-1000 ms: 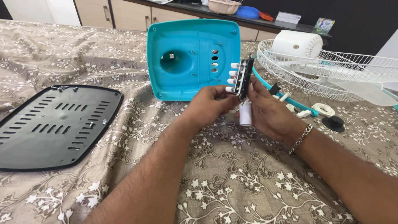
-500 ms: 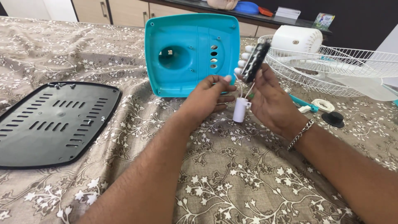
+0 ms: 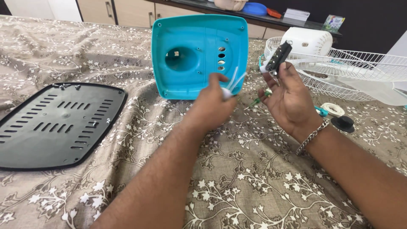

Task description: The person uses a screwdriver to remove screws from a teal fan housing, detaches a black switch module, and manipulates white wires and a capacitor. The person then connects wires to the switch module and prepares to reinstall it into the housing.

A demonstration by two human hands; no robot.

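Observation:
My right hand [image 3: 289,98] holds up a black push-button switch block [image 3: 278,56] with white keys, lifted in front of the wire guard. My left hand [image 3: 213,106] grips a small white cylindrical part [image 3: 227,93] whose white wires [image 3: 235,78] run upward; its body is mostly hidden by my fingers. A thin green-handled tool [image 3: 258,100] shows between my two hands. Just behind them the turquoise plastic fan base shell [image 3: 200,55] lies hollow side up, with a round opening and a column of small holes.
A black vented base plate [image 3: 55,123] lies at the left on the floral brown cloth. A white wire fan guard [image 3: 347,72] and a white motor housing [image 3: 307,41] sit at the right, with a black knob [image 3: 343,123] and a white ring [image 3: 333,109] nearby. Cabinets stand behind.
My right hand has raised the switch block up and to the right. My left hand has moved with the white part toward the turquoise shell, drawing the wires out.

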